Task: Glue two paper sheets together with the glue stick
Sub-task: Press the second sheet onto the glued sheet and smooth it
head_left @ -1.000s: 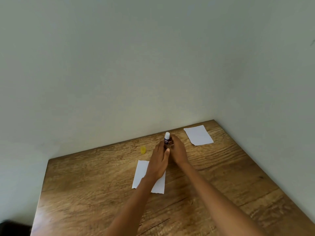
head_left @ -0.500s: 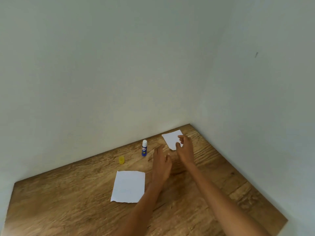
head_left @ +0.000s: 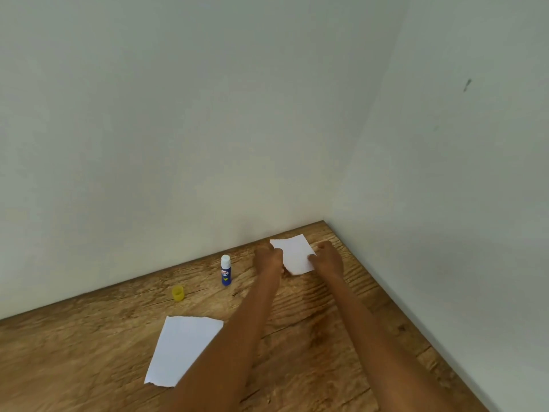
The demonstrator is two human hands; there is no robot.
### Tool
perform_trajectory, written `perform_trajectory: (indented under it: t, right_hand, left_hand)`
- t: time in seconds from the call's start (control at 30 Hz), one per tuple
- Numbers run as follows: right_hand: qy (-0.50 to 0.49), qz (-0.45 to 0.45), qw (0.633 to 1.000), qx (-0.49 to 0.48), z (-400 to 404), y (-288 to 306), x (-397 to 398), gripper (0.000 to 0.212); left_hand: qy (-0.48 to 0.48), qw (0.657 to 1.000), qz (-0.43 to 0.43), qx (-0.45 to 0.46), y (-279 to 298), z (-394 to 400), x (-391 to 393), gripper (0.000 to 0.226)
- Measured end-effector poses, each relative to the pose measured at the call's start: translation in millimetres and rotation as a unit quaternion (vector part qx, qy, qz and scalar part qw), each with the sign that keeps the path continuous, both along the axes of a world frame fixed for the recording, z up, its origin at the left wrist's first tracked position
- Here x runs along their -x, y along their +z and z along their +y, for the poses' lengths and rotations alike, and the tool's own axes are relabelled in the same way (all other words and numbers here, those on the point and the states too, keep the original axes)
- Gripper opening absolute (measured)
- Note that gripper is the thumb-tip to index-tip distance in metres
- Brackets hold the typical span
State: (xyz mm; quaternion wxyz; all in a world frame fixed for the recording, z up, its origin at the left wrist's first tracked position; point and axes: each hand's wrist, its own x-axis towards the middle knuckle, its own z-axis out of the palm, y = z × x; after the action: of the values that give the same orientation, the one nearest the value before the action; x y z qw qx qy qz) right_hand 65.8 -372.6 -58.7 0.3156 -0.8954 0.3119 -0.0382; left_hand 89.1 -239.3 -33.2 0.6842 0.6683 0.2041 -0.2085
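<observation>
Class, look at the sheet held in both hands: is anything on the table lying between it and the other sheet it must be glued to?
Nothing visible. The glue stick and yellow cap stand left of the direct path.

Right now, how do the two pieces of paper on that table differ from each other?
The far paper is held at its two sides by the left hand and the right hand, while the near paper lies flat and untouched on the table. The far paper sits by the wall corner, right of the glue stick; the near paper lies closer to the person, partly hidden by the left forearm. The near paper looks larger, perhaps only from closeness. Both are white.
</observation>
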Motion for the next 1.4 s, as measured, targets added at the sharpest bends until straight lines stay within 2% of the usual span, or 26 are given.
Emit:
perform_trajectory:
  t: [0.17,0.33,0.4,0.57,0.73,0.9,1.07,1.17,1.3,1.4]
  right_hand:
    - [0.010,-0.010,1.000,-0.005,2,-2,9,0.042]
    - [-0.062,-0.079,0.992,-0.081,17,3,40,0.037]
    - [-0.083,-0.085,0.985,-0.123,30,9,60,0.036]
    - [-0.082,-0.080,0.965,-0.238,76,21,113,0.031]
    - [-0.109,-0.134,0.947,-0.271,131,35,146,0.029]
    - [-0.103,-0.153,0.934,-0.305,188,46,157,0.032]
    - [-0.076,-0.141,0.924,-0.348,227,47,155,0.021]
    - [-0.050,-0.106,0.928,-0.354,233,42,155,0.016]
    - [-0.048,-0.088,0.938,-0.332,231,34,154,0.025]
    - [-0.051,-0.084,0.949,-0.300,229,28,149,0.026]
  left_hand:
    - [-0.086,0.990,-0.050,-0.098,0,1,11,0.040]
    - [-0.129,0.975,-0.116,-0.140,0,18,48,0.038]
    - [-0.148,0.973,-0.116,-0.134,4,35,64,0.040]
    - [-0.121,0.983,-0.106,-0.092,12,89,101,0.036]
    - [-0.089,0.991,-0.083,-0.055,23,153,131,0.031]
    - [-0.105,0.992,-0.067,-0.018,28,213,140,0.039]
    - [-0.103,0.990,-0.085,-0.044,27,261,135,0.043]
    - [-0.094,0.987,-0.112,-0.070,26,275,139,0.040]
    - [-0.088,0.983,-0.133,-0.088,21,279,141,0.035]
    - [-0.120,0.974,-0.158,-0.109,15,278,137,0.031]
